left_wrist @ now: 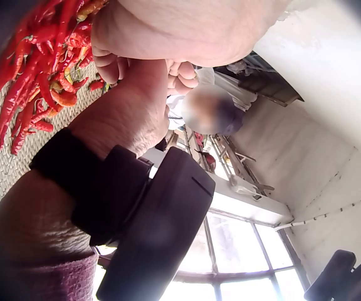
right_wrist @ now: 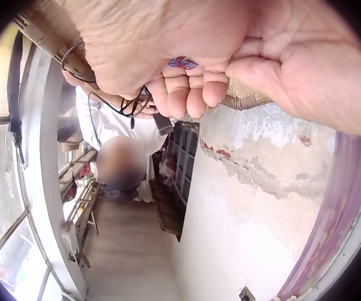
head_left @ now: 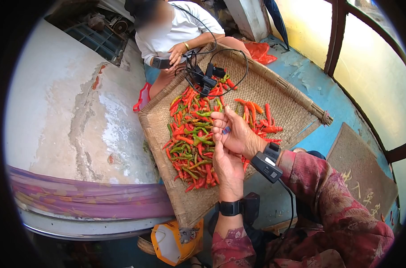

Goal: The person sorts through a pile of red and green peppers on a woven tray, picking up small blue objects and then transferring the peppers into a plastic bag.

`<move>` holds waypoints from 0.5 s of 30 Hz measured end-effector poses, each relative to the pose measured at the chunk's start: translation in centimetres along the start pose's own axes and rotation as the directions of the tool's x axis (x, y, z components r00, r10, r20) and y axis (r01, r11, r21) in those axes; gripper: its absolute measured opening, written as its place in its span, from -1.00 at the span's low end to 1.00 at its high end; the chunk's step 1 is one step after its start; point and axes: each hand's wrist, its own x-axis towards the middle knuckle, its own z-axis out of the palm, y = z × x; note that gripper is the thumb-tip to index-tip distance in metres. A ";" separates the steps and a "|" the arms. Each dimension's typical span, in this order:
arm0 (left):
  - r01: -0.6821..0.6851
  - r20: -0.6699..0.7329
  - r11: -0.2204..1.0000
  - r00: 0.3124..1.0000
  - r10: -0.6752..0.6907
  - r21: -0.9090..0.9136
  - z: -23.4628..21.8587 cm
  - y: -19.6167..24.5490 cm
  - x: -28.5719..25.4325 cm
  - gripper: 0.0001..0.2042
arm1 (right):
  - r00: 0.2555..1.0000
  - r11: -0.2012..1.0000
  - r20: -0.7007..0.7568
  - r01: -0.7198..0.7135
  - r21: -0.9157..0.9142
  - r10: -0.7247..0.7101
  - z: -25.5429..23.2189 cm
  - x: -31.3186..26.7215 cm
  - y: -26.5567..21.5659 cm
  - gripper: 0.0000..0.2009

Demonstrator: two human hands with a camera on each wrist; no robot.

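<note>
My right hand (head_left: 239,132) is palm up over the chillies, its fingers lightly bent. A small blue and red piece (right_wrist: 182,63) lies in it at the base of the fingers; its kind I cannot tell. My left hand (head_left: 228,172) is against the right hand, palm up, its thumb (right_wrist: 259,72) reaching to the right hand's fingers. The other left fingers are mostly hidden in the head view. Beneath both hands, red and green chillies (head_left: 189,147) cover the middle of a woven tray (head_left: 274,87), with a smaller red pile (head_left: 271,128) to the right.
Black devices with cables (head_left: 205,80) lie on the far chillies. Behind the tray sits another person (head_left: 185,27) in white, holding a black device (head_left: 160,63). A yellow bag (head_left: 174,241) stands below the near corner. Purple cloth (head_left: 91,194) borders the left, windows (head_left: 368,67) the right.
</note>
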 end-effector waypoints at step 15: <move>-0.003 0.001 1.000 1.000 0.003 0.014 0.1 0.0 0.0 -0.60 | 1.000 1.000 -0.020 -0.015 0.012 0.015 0.2 -0.1 -0.1 -0.56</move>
